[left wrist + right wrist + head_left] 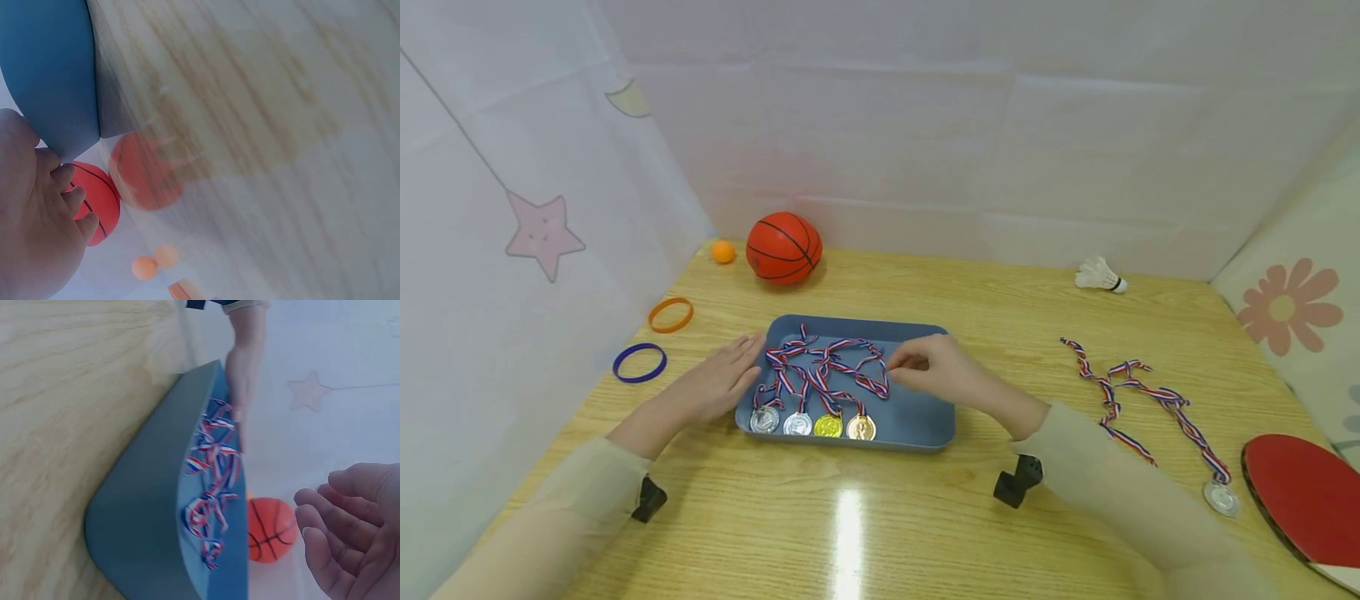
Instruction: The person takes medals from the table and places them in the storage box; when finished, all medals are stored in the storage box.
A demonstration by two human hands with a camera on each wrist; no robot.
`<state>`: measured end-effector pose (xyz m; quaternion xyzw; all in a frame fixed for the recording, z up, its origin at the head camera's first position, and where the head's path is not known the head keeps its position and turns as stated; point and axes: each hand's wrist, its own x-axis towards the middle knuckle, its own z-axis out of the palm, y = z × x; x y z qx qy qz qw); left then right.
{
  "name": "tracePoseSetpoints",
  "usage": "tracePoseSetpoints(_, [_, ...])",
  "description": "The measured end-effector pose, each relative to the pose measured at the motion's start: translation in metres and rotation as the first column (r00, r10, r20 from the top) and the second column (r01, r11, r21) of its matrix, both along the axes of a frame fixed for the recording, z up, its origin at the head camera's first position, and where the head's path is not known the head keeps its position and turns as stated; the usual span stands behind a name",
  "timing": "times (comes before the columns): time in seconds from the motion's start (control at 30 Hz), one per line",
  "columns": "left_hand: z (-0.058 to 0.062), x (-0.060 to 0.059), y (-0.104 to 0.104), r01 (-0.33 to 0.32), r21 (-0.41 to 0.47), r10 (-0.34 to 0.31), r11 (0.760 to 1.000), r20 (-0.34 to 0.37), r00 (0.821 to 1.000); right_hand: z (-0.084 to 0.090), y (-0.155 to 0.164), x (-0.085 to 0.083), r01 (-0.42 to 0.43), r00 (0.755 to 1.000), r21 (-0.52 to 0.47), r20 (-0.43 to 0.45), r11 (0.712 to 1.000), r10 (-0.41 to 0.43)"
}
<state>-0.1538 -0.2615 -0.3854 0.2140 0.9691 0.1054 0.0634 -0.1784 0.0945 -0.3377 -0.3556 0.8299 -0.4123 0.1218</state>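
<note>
Resting flat, fingers straight, left hand (pixel 718 385) was laid vs blue tray (pixel 917 425); right hand (pixel 936 371) was held relaxed, gripping nothing, over ribbons (pixel 827 371).

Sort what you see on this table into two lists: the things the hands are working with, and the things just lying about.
In hand:
left hand, resting against the blue tray
right hand, at the ribbons
four medals in the tray
two medals on the table

Lying about:
basketball
orange ball
shuttlecock
orange ring
blue ring
red paddle
</note>
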Motion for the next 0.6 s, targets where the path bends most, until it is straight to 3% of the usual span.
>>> tracePoseSetpoints(0.13, [0.000,0.000,0.001,0.010,0.013,-0.010,1.000,-0.013,1.000,0.013,0.027,0.007,0.071,0.997,-0.020,0.011,0.997,-0.071])
tracePoseSetpoints(0.33, [-0.001,-0.001,0.000,0.017,0.025,-0.016,1.000,-0.021,1.000,0.026,0.074,0.015,0.209,0.976,0.008,-0.073,0.978,-0.208])
tracePoseSetpoints(0.6, [-0.002,-0.001,-0.001,0.011,0.008,-0.011,1.000,-0.018,1.000,0.026,0.147,0.029,0.327,0.943,0.036,-0.071,0.944,-0.324])
